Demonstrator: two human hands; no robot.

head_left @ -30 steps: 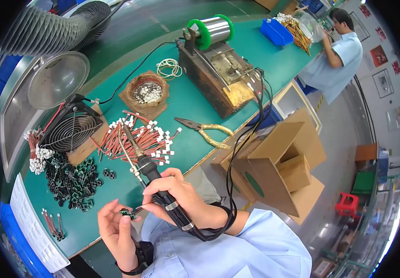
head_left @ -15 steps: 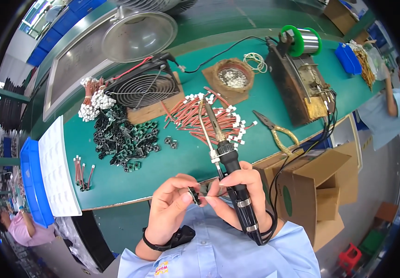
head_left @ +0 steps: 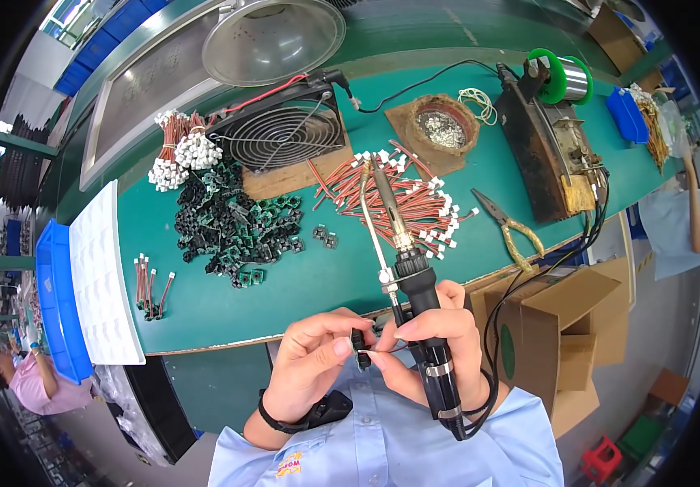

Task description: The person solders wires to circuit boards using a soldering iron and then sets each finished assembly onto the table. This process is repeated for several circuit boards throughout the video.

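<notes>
My left hand [head_left: 308, 367] pinches a small black circuit-board part [head_left: 360, 351] between thumb and fingers, close to my shirt. My right hand [head_left: 447, 334] is wrapped round the black handle of a soldering iron [head_left: 417, 280] with a thin metal tube beside its barrel. The iron's tip points away from me, above a spread of red-brown wires with white connectors [head_left: 423, 213]. Thumb and forefinger of that hand also reach the part's edge, where a thin wire seems to run; their grip on it is partly hidden.
Left lie a heap of small black-and-green parts [head_left: 232, 223], a few wired pieces [head_left: 152, 292], and a white tray [head_left: 106, 284]. Farther back are a fan [head_left: 285, 134] and a round solder bowl [head_left: 447, 130]. Pliers [head_left: 512, 227], a solder-spool stand [head_left: 540, 146] and cardboard boxes [head_left: 544, 341] stand right.
The whole view has shifted, so the bench things sit farther right. The small part has been turned in my fingers, now showing a dark side. Both hands keep their holds.
</notes>
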